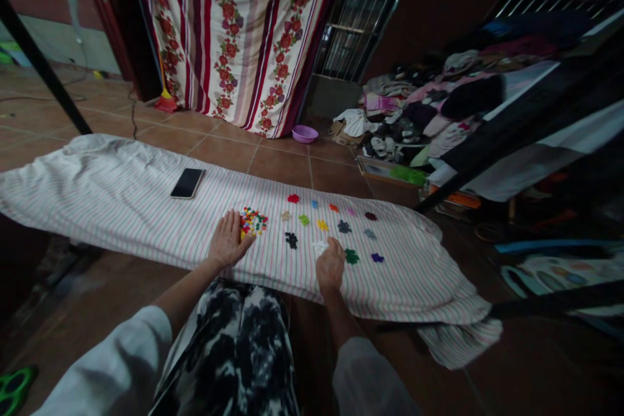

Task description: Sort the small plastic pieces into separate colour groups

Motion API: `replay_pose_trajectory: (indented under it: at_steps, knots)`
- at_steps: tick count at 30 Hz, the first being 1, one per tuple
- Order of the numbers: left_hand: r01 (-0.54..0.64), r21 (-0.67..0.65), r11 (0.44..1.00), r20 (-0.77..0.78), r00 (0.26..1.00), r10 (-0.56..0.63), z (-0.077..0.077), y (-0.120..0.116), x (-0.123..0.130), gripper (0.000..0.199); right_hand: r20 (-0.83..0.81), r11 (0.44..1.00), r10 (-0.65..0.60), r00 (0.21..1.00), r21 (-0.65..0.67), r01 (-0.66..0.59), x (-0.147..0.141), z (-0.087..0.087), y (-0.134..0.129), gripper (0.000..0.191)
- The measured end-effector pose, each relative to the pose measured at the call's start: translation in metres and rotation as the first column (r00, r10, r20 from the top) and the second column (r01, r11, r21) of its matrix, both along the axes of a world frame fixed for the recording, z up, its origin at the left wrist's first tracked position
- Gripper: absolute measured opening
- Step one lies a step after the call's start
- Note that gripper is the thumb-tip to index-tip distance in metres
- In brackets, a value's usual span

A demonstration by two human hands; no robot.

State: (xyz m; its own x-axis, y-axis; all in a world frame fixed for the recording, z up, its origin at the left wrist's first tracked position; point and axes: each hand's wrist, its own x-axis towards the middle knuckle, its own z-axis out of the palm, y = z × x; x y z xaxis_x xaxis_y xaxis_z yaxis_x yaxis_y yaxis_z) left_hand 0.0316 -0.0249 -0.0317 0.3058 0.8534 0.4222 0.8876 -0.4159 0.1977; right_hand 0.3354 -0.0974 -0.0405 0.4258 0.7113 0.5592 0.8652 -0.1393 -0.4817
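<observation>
Left fingers (230, 221) laid out flat, thumb apart, at the left edge of the mixed pile (257, 220); from my end I can't tell if they press on its pieces or just hover. Right fingers (335, 247) bent and narrow, at the white pile (319, 246); can't tell whether they pinch a piece.

Just right of the right fingers I see the green pile (351, 256), then the violet pile (377, 257). Black pile (291, 240) lies between the two sets of fingers; tan pile (285, 215), lime pile (303, 219) and red pile (293, 198) lie farther beyond it. Just beyond the right fingers: yellow pile (322, 225); dark grey pile (344, 226) and light grey pile (370, 233) off to its right. Farther out from them, left to right: blue pile (314, 204), orange pile (333, 207), pink pile (351, 212), maroon pile (370, 215).

Beyond and left of the left fingers, I've got the phone (188, 182), flat, screen dark. Everything's on the cloth-draped worktop (414, 286). Past its far edge, ahead of the fingers: bowl (305, 134) on the floor (277, 159), by the curtain (234, 39).
</observation>
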Motion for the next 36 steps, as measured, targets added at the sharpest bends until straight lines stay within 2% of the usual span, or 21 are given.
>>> replay_pose_trajectory:
  at_steps: [4,7,13,18,26,29,36]
  knots:
    - [-0.103,0.010,0.995,-0.019,0.995,0.103,-0.003,-0.010,0.002,0.093,0.001,1.000,0.000,1.000,0.000,0.000,-0.001,0.001,0.000,0.045]
    - [-0.137,-0.024,0.990,-0.076,0.988,0.135,-0.003,-0.013,0.004,0.092,0.021,1.000,-0.006,1.000,0.011,0.005,-0.002,0.002,0.000,0.043]
    - [-0.073,-0.023,0.997,-0.136,0.988,0.069,0.008,-0.004,0.009,0.073,0.059,0.999,0.000,0.998,0.041,-0.003,-0.002,0.002,0.000,0.040]
    - [-0.014,-0.013,1.000,-0.144,0.989,0.012,0.016,0.012,0.018,0.069,0.075,0.999,-0.002,0.997,0.039,-0.001,-0.001,0.001,0.000,0.039]
    - [-0.014,-0.071,0.997,-0.132,0.991,0.005,0.020,0.034,0.026,0.064,0.094,0.998,0.000,0.996,0.057,-0.005,-0.002,0.001,-0.001,0.038]
    - [0.035,-0.029,0.999,-0.110,0.993,-0.038,0.027,0.034,0.033,0.063,0.098,0.999,-0.004,0.995,0.050,-0.001,-0.003,0.002,-0.002,0.038]
    - [0.258,0.018,0.966,-0.153,0.956,-0.252,0.030,0.022,0.061,0.050,0.110,0.998,0.004,0.994,0.059,-0.010,-0.002,0.002,-0.002,0.039]
